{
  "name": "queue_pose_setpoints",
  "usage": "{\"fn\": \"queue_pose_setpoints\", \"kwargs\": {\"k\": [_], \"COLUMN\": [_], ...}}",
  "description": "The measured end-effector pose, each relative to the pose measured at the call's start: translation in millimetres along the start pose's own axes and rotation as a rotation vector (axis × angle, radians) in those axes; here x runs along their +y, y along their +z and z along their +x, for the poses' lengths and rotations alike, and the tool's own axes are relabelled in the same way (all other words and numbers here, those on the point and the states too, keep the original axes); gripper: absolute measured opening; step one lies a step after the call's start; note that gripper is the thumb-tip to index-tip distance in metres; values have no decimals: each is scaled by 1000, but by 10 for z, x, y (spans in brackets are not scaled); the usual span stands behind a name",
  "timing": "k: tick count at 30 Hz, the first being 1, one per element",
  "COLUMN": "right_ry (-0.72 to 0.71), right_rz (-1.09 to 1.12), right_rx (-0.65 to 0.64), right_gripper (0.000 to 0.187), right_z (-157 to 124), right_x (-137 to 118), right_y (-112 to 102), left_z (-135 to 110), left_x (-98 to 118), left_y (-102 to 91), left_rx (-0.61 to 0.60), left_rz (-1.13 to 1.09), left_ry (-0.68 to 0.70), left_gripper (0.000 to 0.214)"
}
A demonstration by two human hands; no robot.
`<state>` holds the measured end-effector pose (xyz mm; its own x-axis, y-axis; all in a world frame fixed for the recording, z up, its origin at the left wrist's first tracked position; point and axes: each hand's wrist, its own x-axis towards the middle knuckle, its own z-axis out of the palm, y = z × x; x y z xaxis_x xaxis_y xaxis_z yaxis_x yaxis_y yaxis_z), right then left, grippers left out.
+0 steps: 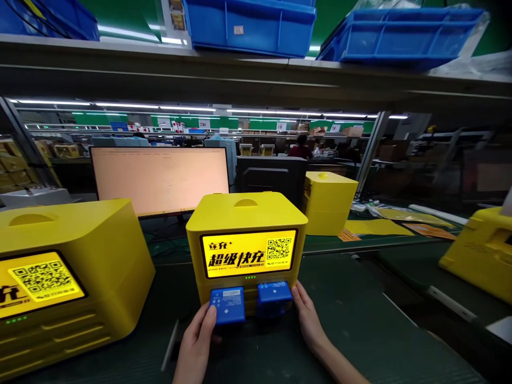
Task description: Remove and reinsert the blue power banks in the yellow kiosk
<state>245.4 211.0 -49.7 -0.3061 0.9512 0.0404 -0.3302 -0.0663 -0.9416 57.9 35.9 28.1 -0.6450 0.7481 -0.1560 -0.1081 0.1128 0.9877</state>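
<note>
Here, landmark: the yellow charging station [247, 218] is standing at the centre of the dark green work surface [360, 320], its lit front panel showing a QR code and facing the camera.
Left hand: the left hand [196, 341] is reaching up from below the station's lower left corner; it is partly curled, with the thumb lying over the underside edge of the left blue power bank [227, 305], and the other fingers are hidden beneath it.
Left blue power bank: it is sticking out of the station's lower front, left of centre, tilted slightly toward the camera.
Right hand: the right hand [306, 314] is lying at the station's lower right corner, fingers nearly straight and close together, the fingertips touching the right side of the right blue power bank [274, 293]; whether it is gripping cannot be told.
Right blue power bank: it is projecting from the station's lower front, just right of its twin, the two nearly touching.
Second station [64, 277]: it is sitting well left of the landmark, its panel also glowing.
Monitor [160, 178]: it is glowing pale orange behind the landmark, to its left.
Yellow box [330, 202]: it is resting behind the landmark, to its right.
Blue bins [250, 24]: they are sitting on a shelf high above the landmark.
</note>
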Motion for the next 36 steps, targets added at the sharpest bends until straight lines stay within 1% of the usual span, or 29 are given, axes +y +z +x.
{"fn": "queue_pose_setpoints", "kwargs": {"k": [2,5,11,15,23,25,28,31,33,36], "right_ry": [-4,-8,-7,-12,-20,-22,-26,-31,-36,-37], "right_rz": [-10,-28,-58,-65,-70,-71,-73,-73,-71,-69], "right_rx": [3,3,17,23,36,38,28,9,1,-4], "right_gripper": [70,70,75,75,74,73,71,69,69,69], "right_z": [-4,-11,-20,-28,-33,-34,-38,-38,-36,-33], "right_x": [-14,-37,-61,-81,-115,-116,-117,-112,-109,-111], "right_y": [8,23,29,39,60,58,52,47,47,54], "left_z": [-12,-18,0,-14,-38,-62,-100,-88,-35,76], "left_x": [9,1,-45,-21,43,50,38,-25,-85,-168], "left_y": [3,8,-5,4,24,50,113,131,75,-78], "left_rx": [-19,-20,-23,-30,-6,29,112,139,113,1], "left_rz": [4,-15,-34,-49,-64,-83,-178,-221,-179,23], "left_ry": [39,62,30,24,54,31,-40,10,24,-13], "left_gripper": [83,80,81,85,71,71,73,64,56,48]}}
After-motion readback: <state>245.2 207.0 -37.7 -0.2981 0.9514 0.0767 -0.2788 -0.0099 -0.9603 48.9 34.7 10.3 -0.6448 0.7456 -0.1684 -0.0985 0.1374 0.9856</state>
